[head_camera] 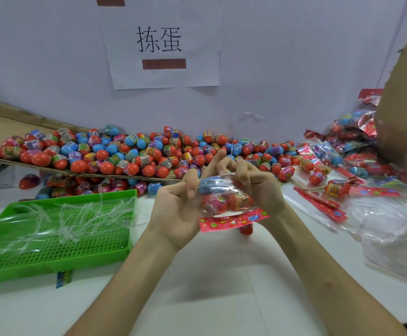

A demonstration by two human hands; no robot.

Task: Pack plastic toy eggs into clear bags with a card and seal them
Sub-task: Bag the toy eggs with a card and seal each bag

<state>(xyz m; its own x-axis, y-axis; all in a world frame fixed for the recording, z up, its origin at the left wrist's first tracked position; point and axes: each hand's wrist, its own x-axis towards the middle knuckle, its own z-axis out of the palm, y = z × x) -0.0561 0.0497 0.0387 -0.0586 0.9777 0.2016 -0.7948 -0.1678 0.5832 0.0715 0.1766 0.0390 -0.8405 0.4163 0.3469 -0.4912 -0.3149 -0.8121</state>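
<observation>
Where it is: the clear bag (218,184) is held up over the counter (221,275), dead centre of the frame, between both hands.

What's in it: a few eggs (231,202) can be seen bunched inside, and the red flowered card (231,220) sticks out along the lower edge.

Left grip: the left hand (180,209) is cupped under the bag's left end, with the thumb laid across the film, so the bag is being held.

Right grip: the right hand (258,187) has its fingers curled over the upper right edge, pinching the film near what looks like the mouth.

Weight: probably next to nothing, since hollow plastic shells and thin film are all that's being carried.

Feel: the film looks soft, crinkly and a bit slick. The eggs are hard and round, so they can be expected to roll about inside.

Best hold: the bulge is better supported from below while the open edge gets pinched flat at its corners. The card should be kept flat, since it would likely bend.

Risk: an egg could be squeezed back out if the bulge gets pressed too hard.

Nearby: a pile of loose eggs (124,154) sits across the middle, a green tray (52,258) at lower left, and finished bags (343,146) at right.
</observation>
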